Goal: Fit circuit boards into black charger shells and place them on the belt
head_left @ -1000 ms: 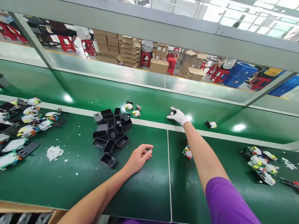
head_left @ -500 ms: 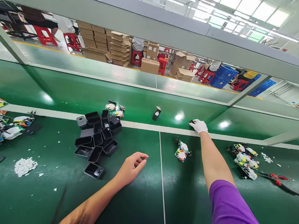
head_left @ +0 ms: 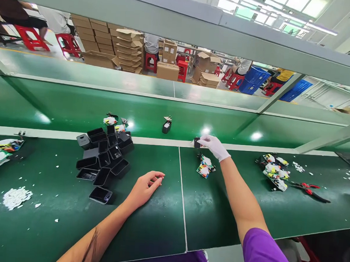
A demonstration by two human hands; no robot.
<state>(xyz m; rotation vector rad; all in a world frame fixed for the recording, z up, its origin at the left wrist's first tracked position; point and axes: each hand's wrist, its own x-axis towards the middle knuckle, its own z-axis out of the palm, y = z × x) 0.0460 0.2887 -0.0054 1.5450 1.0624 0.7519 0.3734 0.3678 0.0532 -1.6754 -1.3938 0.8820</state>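
Observation:
My right hand [head_left: 213,145], in a white glove, is closed with its fingertips on a small black plastic case [head_left: 197,142] above the pale strip at the back of the bench. Bare and holding nothing, my left hand [head_left: 146,187] is over the green surface, its fingers loosely bent and apart from the thumb. Just below my right hand lie circuit boards [head_left: 205,166] with white and yellow parts. Several empty black cases [head_left: 103,158] are heaped to the left of my left hand. Another black case [head_left: 167,125] with a plug plate stands farther back.
Red-handled pliers [head_left: 309,189] lie at the right beside a pile of circuit boards [head_left: 275,172]. White chips [head_left: 16,197] are heaped at the left. A sloping metal post [head_left: 281,94] and an overhead beam [head_left: 181,22] frame the bench. People sit beyond it near cardboard boxes [head_left: 167,71].
My right hand has moved left along the back strip, and the black case in its fingers shows more fully. My left hand stays much the same. The camera view has shifted slightly.

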